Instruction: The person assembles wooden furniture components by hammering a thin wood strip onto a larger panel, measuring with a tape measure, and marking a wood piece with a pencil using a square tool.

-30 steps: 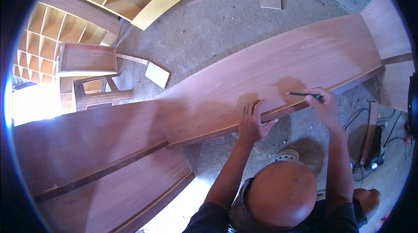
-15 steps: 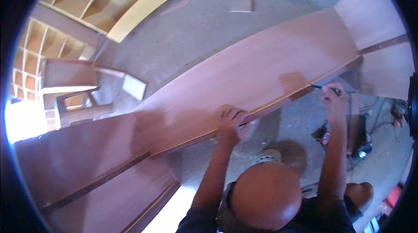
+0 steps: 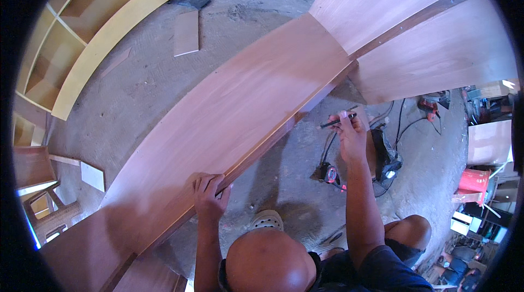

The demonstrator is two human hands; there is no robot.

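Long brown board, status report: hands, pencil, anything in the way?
Left hand gripping near edge of the long brown board. Right hand off the board, holding a dark pencil. Tape measure on floor below.

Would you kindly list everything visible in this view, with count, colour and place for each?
Long board: one, reddish-brown, running diagonally across the middle.
Other panels: two, reddish-brown, upper right, with a dark strip between them.
Shelf unit: one, pale yellow, lying upper left.
Loose board pieces: several, pale, on the grey floor, top centre and left.
Power tools and cables: a few, black and red, on the floor at right.
Red container: one, far right.
Sandal: one, grey, below the long board.
Pencil: one, dark, in the right hand.
Left hand: gripping the long board's near edge.
Right hand: raised off the board, holding the pencil.
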